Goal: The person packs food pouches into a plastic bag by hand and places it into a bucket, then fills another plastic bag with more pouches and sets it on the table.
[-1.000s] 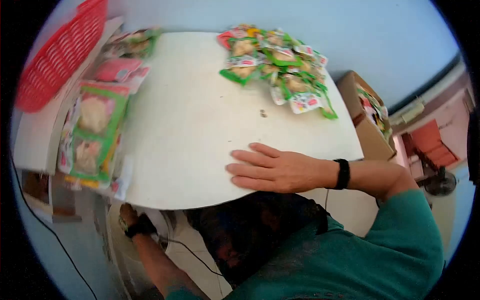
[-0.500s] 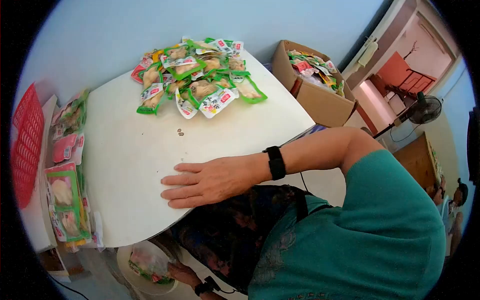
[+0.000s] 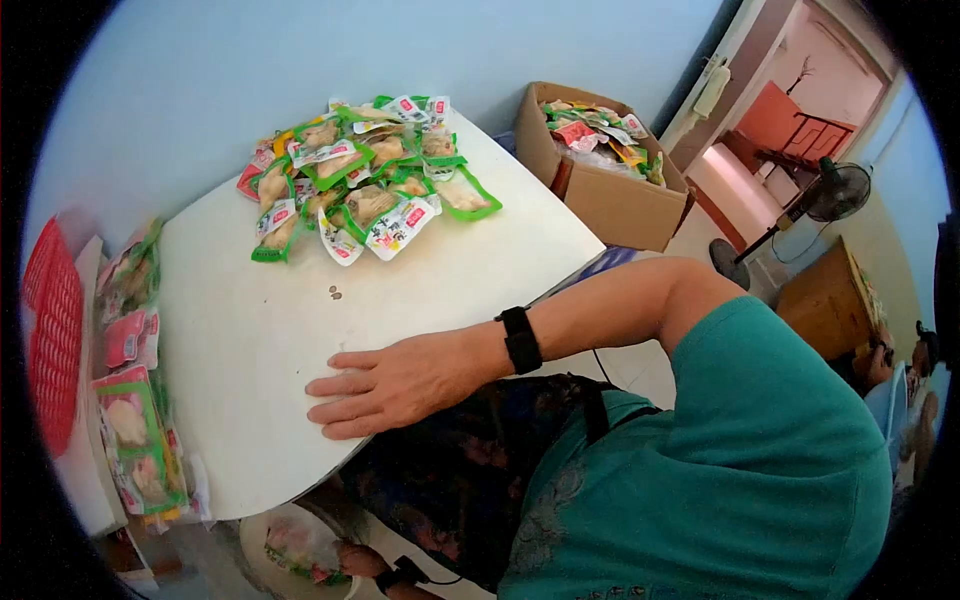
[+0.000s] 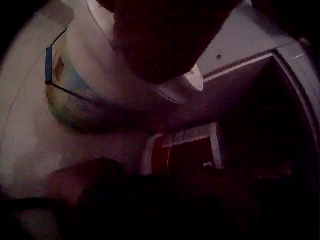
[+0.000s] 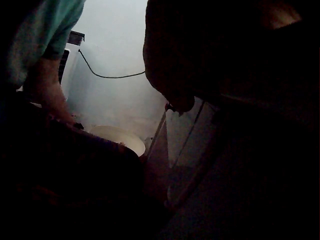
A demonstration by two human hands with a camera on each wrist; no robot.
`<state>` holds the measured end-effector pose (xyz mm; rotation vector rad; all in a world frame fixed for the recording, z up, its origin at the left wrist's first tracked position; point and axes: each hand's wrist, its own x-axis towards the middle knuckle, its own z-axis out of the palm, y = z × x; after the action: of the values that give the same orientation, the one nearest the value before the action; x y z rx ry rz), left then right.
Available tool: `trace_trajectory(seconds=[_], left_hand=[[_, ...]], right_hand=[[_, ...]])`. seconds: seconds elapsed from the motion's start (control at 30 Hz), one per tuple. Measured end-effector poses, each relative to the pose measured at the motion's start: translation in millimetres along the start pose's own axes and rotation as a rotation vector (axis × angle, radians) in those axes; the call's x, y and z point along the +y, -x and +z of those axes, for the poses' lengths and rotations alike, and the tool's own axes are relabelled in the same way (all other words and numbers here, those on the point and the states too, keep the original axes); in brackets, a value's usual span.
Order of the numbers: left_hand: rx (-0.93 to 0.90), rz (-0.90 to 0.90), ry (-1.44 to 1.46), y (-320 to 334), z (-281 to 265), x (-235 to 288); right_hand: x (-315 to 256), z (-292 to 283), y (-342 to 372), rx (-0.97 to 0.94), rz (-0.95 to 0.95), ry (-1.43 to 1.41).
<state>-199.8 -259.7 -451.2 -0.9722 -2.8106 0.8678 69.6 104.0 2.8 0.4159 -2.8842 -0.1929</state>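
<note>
My right hand (image 3: 415, 380) lies palm down on the white table (image 3: 230, 370) near its front edge, fingers straight and slightly spread, holding nothing. Below the table's front left corner, my left hand (image 3: 362, 562) is at the rim of a pale bucket (image 3: 249, 545). Inside the bucket lies a clear plastic bag of green-edged packets (image 3: 305, 550), right at the left fingertips. I cannot tell whether those fingers grip the bag. The left wrist view is very dark, with the left hand (image 4: 165, 40) a shadow over a white bucket.
A pile of sealed food packets (image 3: 370, 195) lies at the table's back. More packets (image 3: 140, 430) line its left side, beside a red plastic basket (image 3: 55, 335). A cardboard box (image 3: 615, 205) full of packets stands behind right, with a fan (image 3: 840, 190) beyond it.
The head view has swung right and tilted, showing the bucket and box more fully. My left hand now appears at the bucket's right side; the right hand stays flat on the table.
</note>
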Motion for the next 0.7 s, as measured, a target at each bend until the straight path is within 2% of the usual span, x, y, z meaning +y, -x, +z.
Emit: trace_trajectory(seconds=[0.03,0.13,0.17,0.2,0.23,0.47,0.5,0.6,0.63,0.7], left_hand=[[0.031,0.008,-0.065,-5,0,2],[-0.175,-0.002,0.079,-14,-11,-17],[0.451,0.144,0.191,-26,69,-25],[0.12,0.04,0.189,-30,56,-25],[0.074,0.046,0.211,-29,38,-21],[0.168,0.181,0.474,-13,-86,26],[0.18,0.193,0.499,-6,-106,29],[0.198,0.226,0.56,10,-157,27],[0.202,0.23,0.576,15,-174,26],[0.207,0.226,0.604,25,-205,18]], right_hand=[[0,1,1,-0.002,0.001,0.006],[0,4,0,0.016,0.001,-0.007],[-1,5,1,0.024,0.008,-0.012],[-2,5,1,0.051,-0.002,-0.02],[-2,5,1,0.077,-0.001,-0.021],[-5,7,5,0.226,-0.015,0.063],[-4,18,3,0.314,-0.025,0.073],[-4,13,3,0.209,-0.013,-0.02],[-4,17,3,0.349,-0.018,-0.006],[-6,24,2,0.372,-0.004,0.019]])
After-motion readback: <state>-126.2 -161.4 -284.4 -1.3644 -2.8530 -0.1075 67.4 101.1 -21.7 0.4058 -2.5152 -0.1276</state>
